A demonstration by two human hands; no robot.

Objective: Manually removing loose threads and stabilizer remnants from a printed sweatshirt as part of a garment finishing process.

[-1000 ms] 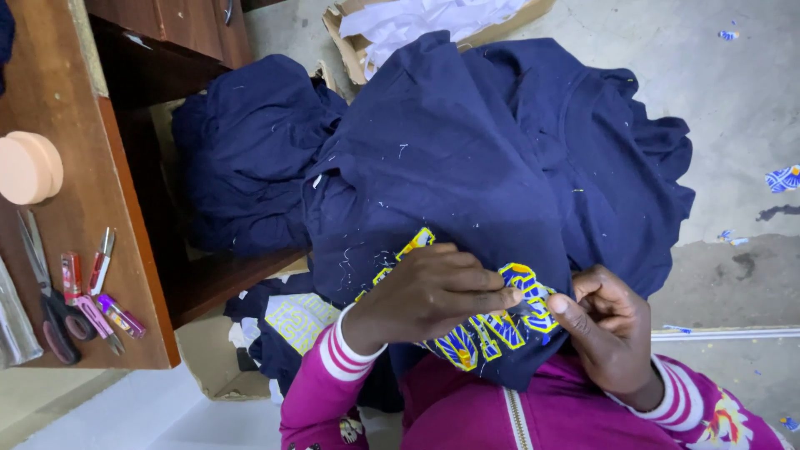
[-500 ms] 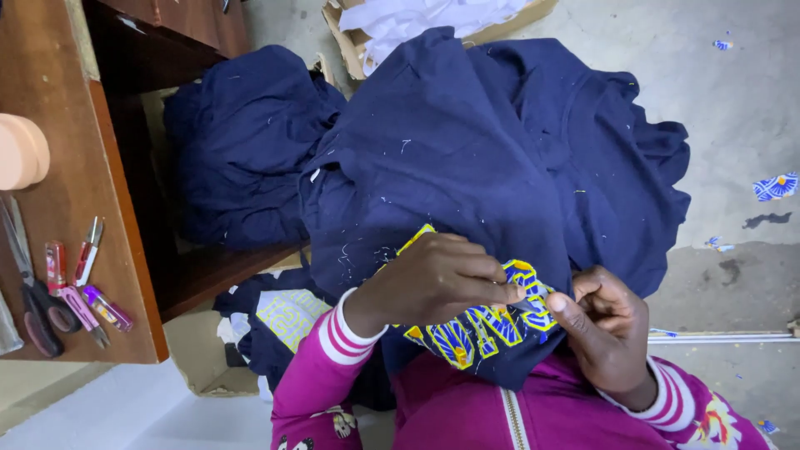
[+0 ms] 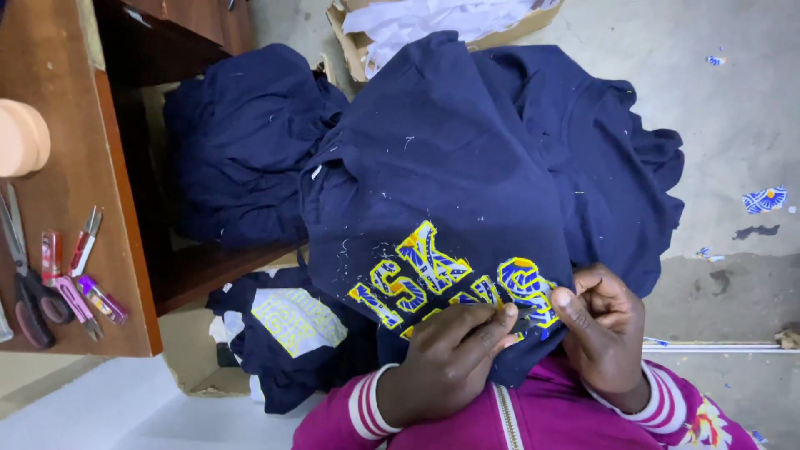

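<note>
- On my lap, spread over my knees and trailing toward the concrete floor (image 3: 733, 117), lies the navy sweatshirt (image 3: 467, 167), its yellow-and-blue patterned letters (image 3: 442, 275) facing up just in front of my hands.
- My left hand (image 3: 446, 362) rests flat-ish on the lettering, fingers curled together and pinching at the lower edge of one letter; whether anything small sits between the fingertips I cannot tell.
- My right hand (image 3: 604, 329) is closed, thumb pressed to forefinger at the last letter, gripping cloth or a thread there; too small to say which.
- Risk: pulling hard at that pinch could lift a stitched edge or pucker the fabric, since both hands tug the same small patch.
- Risk: the loose bulk hanging past my knees could slide off and drag the lettering out of my pinch.
- Risk: white lint and thread bits already speckle the cloth, and the floor holds scraps, so a slip would pick up more.
- Risk: the scissors (image 3: 25, 275) and small cutters (image 3: 79, 275) on the wooden table (image 3: 92, 150) sit well apart to my left; reaching for them would mean letting one hand go.
</note>
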